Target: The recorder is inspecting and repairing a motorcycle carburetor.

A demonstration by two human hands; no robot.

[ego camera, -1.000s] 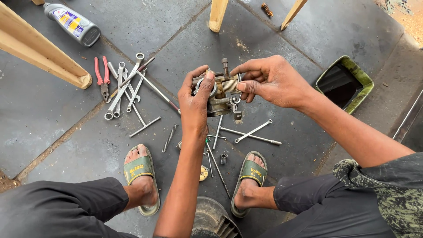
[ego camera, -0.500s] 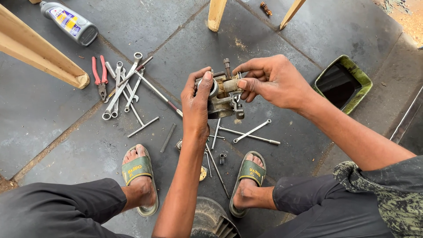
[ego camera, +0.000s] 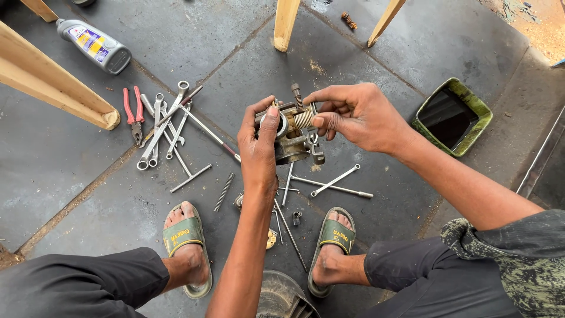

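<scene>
A small, dirty metal engine part is held up in the air, above the dark stone floor and between the person's two feet. It has a coiled spring on top and a little screw post sticking up.

The left hand comes up from below and has its grip closed around the left side of the part, with the thumb pressed on a round opening. The right hand comes in from the right. Its fingers pinch the top of the part, right by the spring, so this grip is closed on the part too.

Just under the hands, thin metal rods and a small spring lie on the floor. A little brass piece lies near the left arm. The feet wear green sandals, the left sandal on one side and the right sandal on the other.

Farther left is a pile of wrenches, with red-handled pliers just beside it. Up in the far left corner lies a grey oil bottle, near a slanted wooden leg. Two more wooden legs stand at the top. Well off to the right sits a green tray with dark liquid in it.
</scene>
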